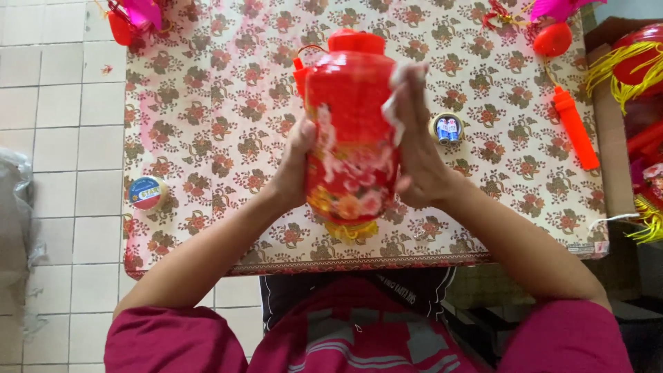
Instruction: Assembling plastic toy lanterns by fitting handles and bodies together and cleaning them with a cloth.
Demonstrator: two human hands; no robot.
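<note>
I hold a red paper lantern (pixel 349 131) with flower prints and a red cap above the table, a yellow tassel hanging from its bottom. My left hand (pixel 293 166) grips its left side. My right hand (pixel 414 148) presses against its right side, with a white cloth (pixel 395 103) under the fingers. Behind the lantern's upper left, a red stick handle (pixel 300 72) with a thin wire pokes out.
The table (pixel 207 138) has a floral cloth. On it lie a tape roll (pixel 146 193) at the left, a small roll (pixel 447 128) right of my hand, and a red stick (pixel 574 128) with a ball. More red lanterns (pixel 635 62) sit at the right edge. White floor tiles (pixel 62 138) lie left.
</note>
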